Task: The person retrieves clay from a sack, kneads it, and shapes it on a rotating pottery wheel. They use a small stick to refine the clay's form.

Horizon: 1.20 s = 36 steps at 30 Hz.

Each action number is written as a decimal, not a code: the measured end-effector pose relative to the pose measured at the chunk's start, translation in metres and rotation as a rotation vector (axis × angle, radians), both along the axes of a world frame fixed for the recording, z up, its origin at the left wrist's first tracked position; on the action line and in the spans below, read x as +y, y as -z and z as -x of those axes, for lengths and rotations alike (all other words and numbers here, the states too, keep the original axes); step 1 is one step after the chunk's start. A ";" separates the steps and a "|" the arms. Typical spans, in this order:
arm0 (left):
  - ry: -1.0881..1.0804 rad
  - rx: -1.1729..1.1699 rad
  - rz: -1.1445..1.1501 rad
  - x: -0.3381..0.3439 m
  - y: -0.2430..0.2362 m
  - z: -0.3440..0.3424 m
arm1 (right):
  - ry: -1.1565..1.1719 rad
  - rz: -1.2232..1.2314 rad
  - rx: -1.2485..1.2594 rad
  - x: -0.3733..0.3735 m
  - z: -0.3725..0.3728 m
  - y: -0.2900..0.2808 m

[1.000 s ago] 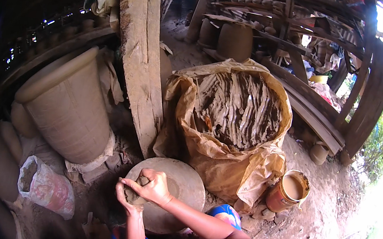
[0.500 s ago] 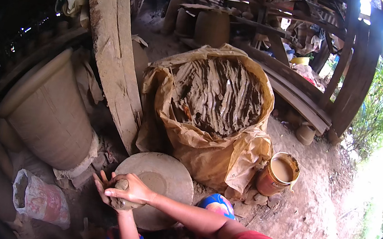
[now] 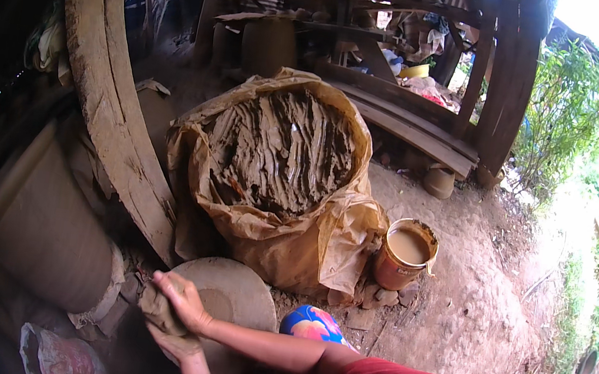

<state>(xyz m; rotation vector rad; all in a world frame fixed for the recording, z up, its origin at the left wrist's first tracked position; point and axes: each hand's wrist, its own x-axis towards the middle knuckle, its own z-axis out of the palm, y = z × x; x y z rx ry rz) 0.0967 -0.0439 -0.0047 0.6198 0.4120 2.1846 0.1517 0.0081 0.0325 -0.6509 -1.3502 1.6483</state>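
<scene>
A lump of wet brown clay (image 3: pixel 159 310) is pressed between my two hands, over the left edge of a round, clay-smeared disc (image 3: pixel 250 293). My right hand (image 3: pixel 184 303) lies across the top of the lump, fingers reaching toward its far end. From below, my left hand (image 3: pixel 177 344) cups the same lump; most of its fingers are hidden behind the clay. A damp round patch marks the middle of the disc. Just beyond stands a big tan sack (image 3: pixel 262 251), its rim rolled open around thick, ridged clay (image 3: pixel 285 148).
Right of the sack is a bucket (image 3: pixel 397 255) of muddy water. A wooden post (image 3: pixel 113 89) leans at the left, near a large clay pot (image 3: pixel 48 223) and a crumpled plastic sack (image 3: pixel 65 360). Wooden racks (image 3: pixel 400 95) and a small pot (image 3: pixel 439 180) stand farther back.
The view has swung right, shifting the surroundings leftward. My right hand has moved over the top of the clay lump, and its fingers now lie closer together along it.
</scene>
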 end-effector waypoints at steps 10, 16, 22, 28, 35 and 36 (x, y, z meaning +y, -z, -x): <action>-0.402 0.191 0.520 -0.021 -0.014 0.023 | 0.206 -0.843 -0.403 -0.004 -0.013 -0.020; -0.441 -0.189 0.503 -0.020 -0.018 0.011 | 0.234 -0.807 -0.380 -0.014 -0.003 -0.011; -0.415 -0.175 0.524 -0.024 -0.004 0.031 | 0.263 -0.707 -0.194 -0.029 0.001 -0.005; -0.145 0.258 0.382 -0.029 -0.009 0.037 | 0.305 -0.640 -0.180 -0.016 -0.007 -0.022; -0.624 0.612 0.272 -0.013 0.023 0.020 | -0.060 -0.972 -0.178 -0.024 -0.003 -0.019; -0.704 0.585 0.240 -0.008 0.030 0.019 | -0.182 -0.809 -0.121 -0.030 -0.003 -0.015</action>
